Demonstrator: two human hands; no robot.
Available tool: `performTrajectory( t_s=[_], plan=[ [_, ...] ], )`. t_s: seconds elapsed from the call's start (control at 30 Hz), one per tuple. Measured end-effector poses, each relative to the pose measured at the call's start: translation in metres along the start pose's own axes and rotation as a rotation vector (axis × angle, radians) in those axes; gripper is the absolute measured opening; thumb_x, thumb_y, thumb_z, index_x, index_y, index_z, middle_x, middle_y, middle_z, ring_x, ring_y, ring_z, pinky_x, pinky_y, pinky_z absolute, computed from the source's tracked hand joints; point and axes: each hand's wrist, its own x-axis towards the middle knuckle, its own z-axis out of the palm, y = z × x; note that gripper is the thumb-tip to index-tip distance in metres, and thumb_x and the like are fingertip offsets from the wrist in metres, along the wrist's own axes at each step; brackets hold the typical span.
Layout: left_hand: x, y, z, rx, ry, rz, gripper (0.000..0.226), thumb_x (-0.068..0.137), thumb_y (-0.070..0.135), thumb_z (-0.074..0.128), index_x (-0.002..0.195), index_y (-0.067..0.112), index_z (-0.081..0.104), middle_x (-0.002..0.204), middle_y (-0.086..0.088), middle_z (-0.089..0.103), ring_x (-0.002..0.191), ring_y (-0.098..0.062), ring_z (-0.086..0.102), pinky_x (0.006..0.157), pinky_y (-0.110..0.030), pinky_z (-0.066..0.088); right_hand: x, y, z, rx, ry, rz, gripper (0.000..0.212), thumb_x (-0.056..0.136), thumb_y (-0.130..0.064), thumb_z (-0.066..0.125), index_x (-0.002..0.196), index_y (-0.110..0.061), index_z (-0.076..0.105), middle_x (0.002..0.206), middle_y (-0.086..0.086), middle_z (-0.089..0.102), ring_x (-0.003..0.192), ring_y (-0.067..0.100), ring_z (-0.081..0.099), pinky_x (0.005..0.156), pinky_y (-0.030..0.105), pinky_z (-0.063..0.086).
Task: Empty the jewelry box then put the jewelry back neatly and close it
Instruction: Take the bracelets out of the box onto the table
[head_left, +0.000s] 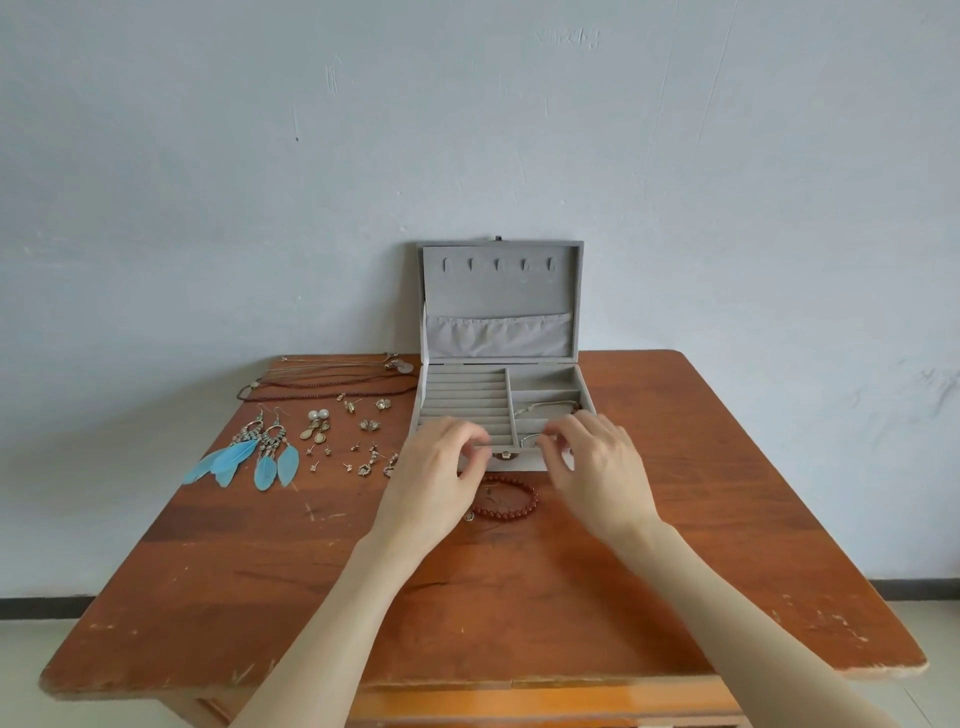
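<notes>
Both grips, my left hand and right hand, pinch a thin chain over the jewelry box, stretched to keep it untangled.

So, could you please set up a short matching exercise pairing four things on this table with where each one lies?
Things:
1. blue feather earrings
2. red bead bracelet
3. necklaces
4. jewelry box

Places:
A. far left of the table, beside the box
B. against the wall, lid open
C. near left, in front of the necklaces
D. just in front of the box, between the hands

Pairs: 1-C, 2-D, 3-A, 4-B
</notes>
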Motion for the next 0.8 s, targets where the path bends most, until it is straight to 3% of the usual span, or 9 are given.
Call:
performTrajectory(
  t_s=[0.13,0.37,0.53,0.8],
  plan=[
    [0.035,0.001,0.012,0.085,-0.060,0.047,0.015,0.089,0.021,0.056,0.099,0.016,0.065,0.093,0.003,0.061,0.093,-0.016,0.052,0.083,-0.030,0.042,0.024,0.025,0.006,-0.060,-0.048,0.071,0.005,0.082,-0.013,0.062,0.082,-0.011,0.067,0.078,0.003,0.064,0.078,0.028,0.059,0.068,0.039,0.044],
    [0.079,0.001,0.050,0.214,-0.122,-0.103,0.024,0.092,0.032,0.050,0.106,0.023,0.068,0.104,0.001,0.057,0.101,-0.021,0.038,0.085,-0.025,0.031,0.050,0.050,0.026,-0.130,-0.196,0.344,0.027,0.091,-0.028,0.048,0.111,-0.020,0.065,0.118,0.001,0.050,0.113,0.022,0.037,0.092,0.039,0.030],
    [0.100,0.005,0.060,0.282,-0.251,-0.184,0.022,0.086,0.038,0.059,0.101,0.027,0.070,0.111,-0.002,0.054,0.107,-0.024,0.036,0.088,-0.031,0.033,0.053,0.054,0.030,-0.136,-0.291,0.389,0.033,0.091,-0.037,0.046,0.121,-0.029,0.057,0.127,-0.001,0.045,0.120,0.022,0.035,0.096,0.040,0.030],
    [0.101,0.002,0.069,0.232,-0.244,-0.207,0.019,0.089,0.033,0.057,0.095,0.020,0.069,0.110,-0.003,0.047,0.107,-0.024,0.034,0.092,-0.031,0.032,0.057,0.054,0.030,-0.132,-0.318,0.413,0.030,0.090,-0.038,0.046,0.111,-0.023,0.061,0.126,-0.002,0.046,0.119,0.022,0.037,0.095,0.040,0.031]
  ],
)
